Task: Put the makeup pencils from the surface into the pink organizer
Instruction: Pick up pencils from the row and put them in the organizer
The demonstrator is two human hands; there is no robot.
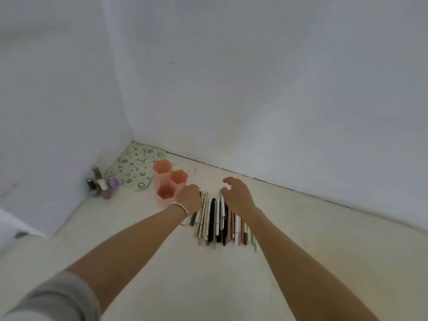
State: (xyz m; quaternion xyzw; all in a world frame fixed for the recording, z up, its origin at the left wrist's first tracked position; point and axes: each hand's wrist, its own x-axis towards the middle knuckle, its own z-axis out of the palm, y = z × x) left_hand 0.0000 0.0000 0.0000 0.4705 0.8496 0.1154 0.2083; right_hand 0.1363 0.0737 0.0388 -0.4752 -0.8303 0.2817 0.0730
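Observation:
Several makeup pencils [217, 221] in black, white, gold and pink lie side by side in a row on the pale surface. Just left of them stands the pink organizer [170, 181], three hexagonal cups that look empty. My left hand [188, 198], with a bracelet at the wrist, hangs curled over the left end of the row, next to the organizer; whether it grips a pencil is hidden. My right hand [237, 192] hovers over the far right part of the row with fingers spread and nothing in them.
A patterned flat pouch [134, 169] lies in the corner behind the organizer. Several small nail polish bottles [102, 184] stand to its left against the wall. White walls close the surface at the back and left.

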